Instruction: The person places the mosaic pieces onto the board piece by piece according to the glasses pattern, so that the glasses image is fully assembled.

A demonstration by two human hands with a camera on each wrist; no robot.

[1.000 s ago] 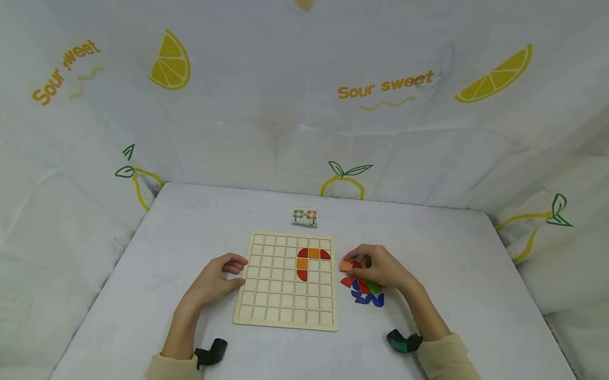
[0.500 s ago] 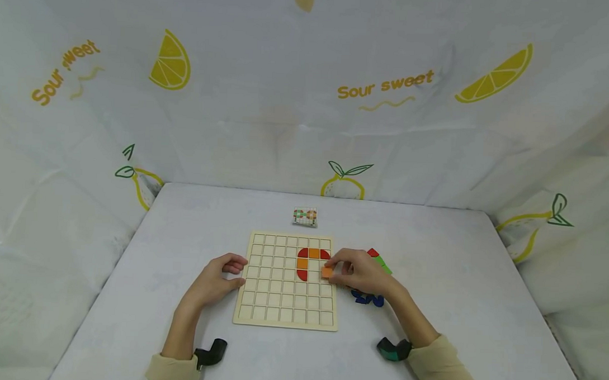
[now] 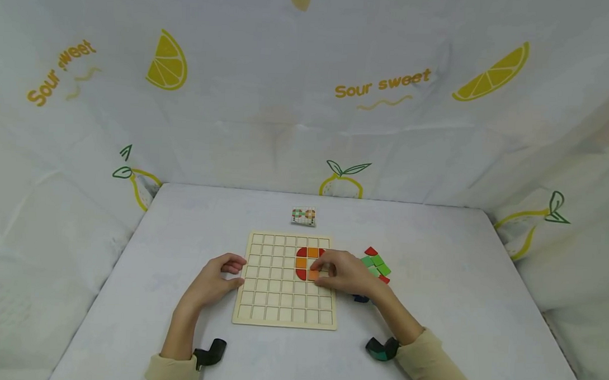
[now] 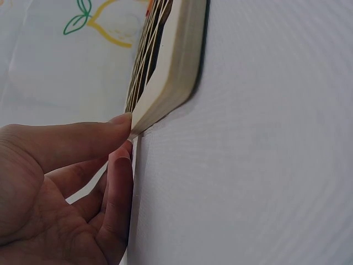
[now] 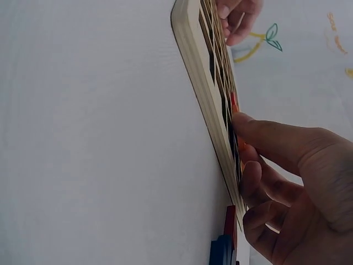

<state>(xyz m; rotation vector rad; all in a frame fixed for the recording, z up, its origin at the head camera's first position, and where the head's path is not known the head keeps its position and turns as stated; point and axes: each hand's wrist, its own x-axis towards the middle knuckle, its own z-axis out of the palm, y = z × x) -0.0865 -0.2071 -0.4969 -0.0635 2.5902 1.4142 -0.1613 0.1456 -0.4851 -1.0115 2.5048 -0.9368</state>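
A pale wooden grid board [image 3: 272, 302] lies on the white table, and red rounded tiles [image 3: 301, 274] and orange square tiles [image 3: 301, 262] fill some cells at its upper right. My right hand [image 3: 347, 273] is over the board's right side and pinches an orange square tile [image 3: 312, 275] between thumb and fingers, at the cell right of the lower red tile. The fingers partly cover this tile and nearby cells. My left hand [image 3: 214, 280] touches the board's left edge with thumb and fingertips apart; the left wrist view shows the thumb [image 4: 94, 141] against the rim.
Right of the board lie loose tiles: green ones [image 3: 377, 261], red ones [image 3: 370, 251] and blue ones [image 3: 361, 299], partly hidden by my right hand. A small pattern card [image 3: 303, 215] lies behind the board. A white printed cloth [image 3: 266, 121] stands behind the table.
My right hand has carried the orange square tile leftward from the loose tiles onto the board, beside the lower red tile. My left hand stays at the board's edge.
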